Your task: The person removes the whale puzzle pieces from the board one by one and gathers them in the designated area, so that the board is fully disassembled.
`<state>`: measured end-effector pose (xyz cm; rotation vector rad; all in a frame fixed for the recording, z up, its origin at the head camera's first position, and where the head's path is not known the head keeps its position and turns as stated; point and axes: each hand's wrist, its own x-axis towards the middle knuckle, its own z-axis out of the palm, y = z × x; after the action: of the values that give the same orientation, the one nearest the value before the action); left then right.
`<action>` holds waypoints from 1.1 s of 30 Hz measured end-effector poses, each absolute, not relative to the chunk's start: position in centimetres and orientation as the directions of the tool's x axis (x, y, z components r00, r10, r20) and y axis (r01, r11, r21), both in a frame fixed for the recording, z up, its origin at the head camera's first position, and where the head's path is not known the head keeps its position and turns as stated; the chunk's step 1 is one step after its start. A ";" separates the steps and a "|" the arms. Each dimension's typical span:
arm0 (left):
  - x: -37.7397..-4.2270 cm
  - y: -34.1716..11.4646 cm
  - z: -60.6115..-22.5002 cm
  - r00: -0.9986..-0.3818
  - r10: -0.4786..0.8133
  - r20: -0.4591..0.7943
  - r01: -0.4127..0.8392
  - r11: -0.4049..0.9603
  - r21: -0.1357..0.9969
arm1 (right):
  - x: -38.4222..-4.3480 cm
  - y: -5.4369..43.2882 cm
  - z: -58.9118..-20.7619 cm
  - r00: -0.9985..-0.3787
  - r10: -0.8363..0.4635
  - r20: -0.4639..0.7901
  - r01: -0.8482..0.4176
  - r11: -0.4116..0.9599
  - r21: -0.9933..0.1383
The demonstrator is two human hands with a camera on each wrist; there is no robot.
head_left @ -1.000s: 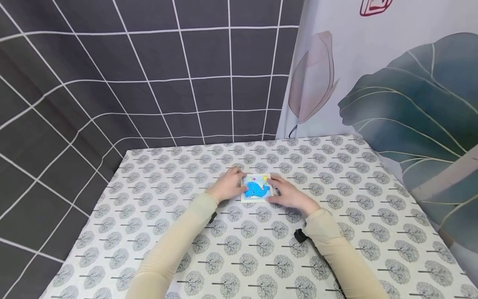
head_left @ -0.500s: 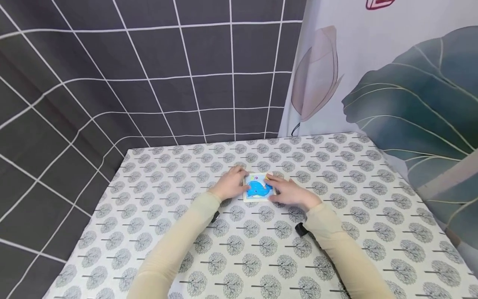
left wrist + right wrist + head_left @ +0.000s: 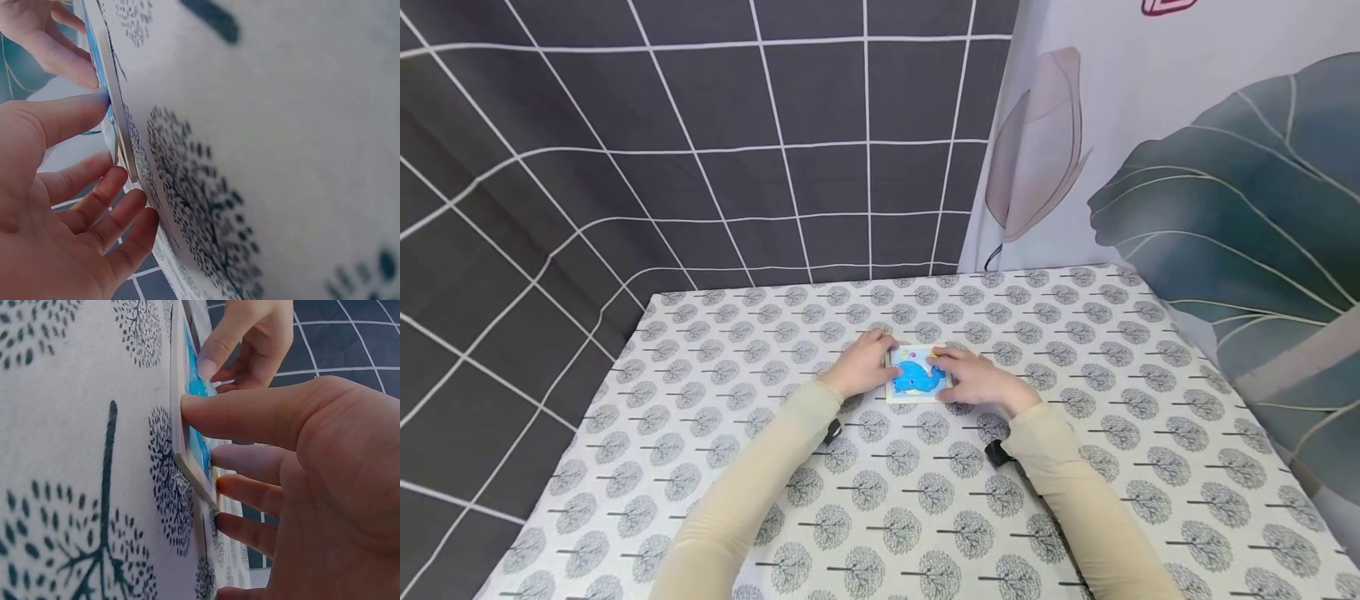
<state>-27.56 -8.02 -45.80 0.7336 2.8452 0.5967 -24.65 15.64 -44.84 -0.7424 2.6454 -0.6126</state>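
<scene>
We see a small picture board (image 3: 917,399) lying on the cloth-covered desk (image 3: 880,454), between our two hands. Our left hand (image 3: 857,367) is at its left side: the thumb lies on the blue whale (image 3: 916,381), while the other fingers bend loosely beside the edge, some touching the desk. Our right hand (image 3: 979,381) is at the other side, its fingers spread and relaxed, the thumb on the near part of the board and the forefinger on the whale's tail end. Neither hand has a firm hold; both seem only to steady or press.

As for progress, we judge the work nearly done: the whale looks whole, and no loose part shows on the desk. What may be left is pressing or squaring up. We cannot tell whether everything sits flush, since our fingers cover parts of the picture.
</scene>
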 end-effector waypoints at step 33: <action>-29.8 -9.7 -45.8 -0.936 0.351 0.019 0.235 0.585 0.776 | -25.8 17.2 -46.8 -0.797 -0.600 -0.075 -0.444 0.665 -0.600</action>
<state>-29.83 -9.69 -45.84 0.4973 2.6740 1.2784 -25.77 17.22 -46.84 -0.8380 2.6161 -0.8391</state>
